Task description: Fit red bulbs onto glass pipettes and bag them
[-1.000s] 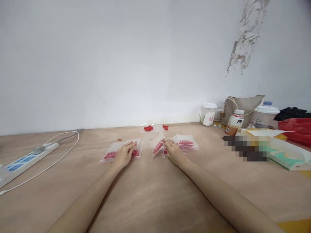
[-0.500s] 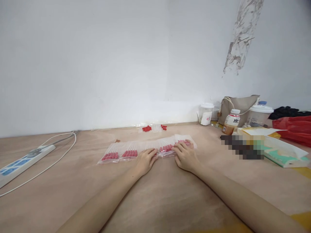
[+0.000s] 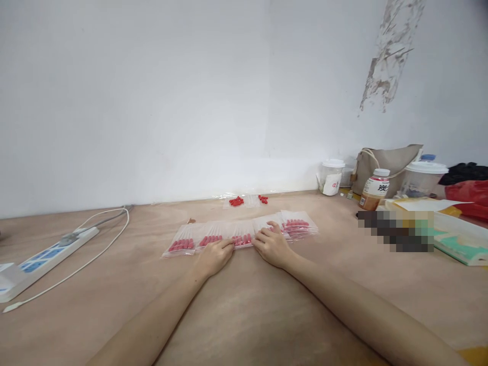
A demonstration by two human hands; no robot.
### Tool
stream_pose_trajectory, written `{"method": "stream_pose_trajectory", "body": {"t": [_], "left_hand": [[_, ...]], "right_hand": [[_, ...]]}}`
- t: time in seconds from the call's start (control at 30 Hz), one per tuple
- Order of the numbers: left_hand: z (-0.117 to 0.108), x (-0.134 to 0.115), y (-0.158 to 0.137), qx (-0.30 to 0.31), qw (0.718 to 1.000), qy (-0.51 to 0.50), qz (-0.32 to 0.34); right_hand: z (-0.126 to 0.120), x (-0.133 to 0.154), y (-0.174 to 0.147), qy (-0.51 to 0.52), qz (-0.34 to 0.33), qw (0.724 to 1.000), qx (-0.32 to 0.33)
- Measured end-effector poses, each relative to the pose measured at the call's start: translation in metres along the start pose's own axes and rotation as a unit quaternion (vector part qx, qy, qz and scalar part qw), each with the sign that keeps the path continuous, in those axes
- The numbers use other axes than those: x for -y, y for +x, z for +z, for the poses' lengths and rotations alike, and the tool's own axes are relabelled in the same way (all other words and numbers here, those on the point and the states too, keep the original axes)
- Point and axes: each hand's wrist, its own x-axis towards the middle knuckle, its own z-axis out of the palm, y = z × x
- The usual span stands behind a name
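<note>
Several clear zip bags lie in an overlapping row before me, each with red-ended pieces at its near end. My left hand (image 3: 216,255) has its fingers closed at the near left corner of the middle zip bag (image 3: 243,239). At that bag's right corner my right hand (image 3: 272,247) has bent fingers pressed together, the index finger lifted; its thumb is hidden. Part of the fourth bag (image 3: 264,222) is covered by this hand. Two bags (image 3: 181,245) (image 3: 211,239) lie to the left, and a stack of bags (image 3: 299,223) to the right.
Loose red pieces (image 3: 236,202) sit on clear plastic near the wall. A power strip (image 3: 49,259) with a white cable (image 3: 101,256) lies at left. To the right stand a lidded cup (image 3: 331,178), a bottle (image 3: 375,190), a bag (image 3: 385,162) and a green-and-white box (image 3: 461,241).
Both hands have moved left along the row, uncovering the middle bag and the right-hand stack. My right index finger has lifted. The view has turned slightly left.
</note>
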Motion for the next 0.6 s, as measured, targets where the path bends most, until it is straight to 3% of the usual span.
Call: {"method": "stream_pose_trajectory", "body": {"t": [0.13, 0.37, 0.6], "left_hand": [[0.0, 0.003, -0.002, -0.009, 1.0, 0.0, 0.013], [-0.003, 0.003, -0.001, -0.016, 0.999, -0.009, 0.027], [0.002, -0.01, 0.01, -0.07, 0.997, -0.033, -0.025]], "right_hand": [[-0.003, 0.0, -0.004, 0.011, 0.024, 1.0, -0.002], [-0.006, 0.0, -0.002, 0.0, 0.009, 1.0, 0.013], [-0.003, 0.001, -0.004, 0.015, 0.019, 1.0, 0.004]]}}
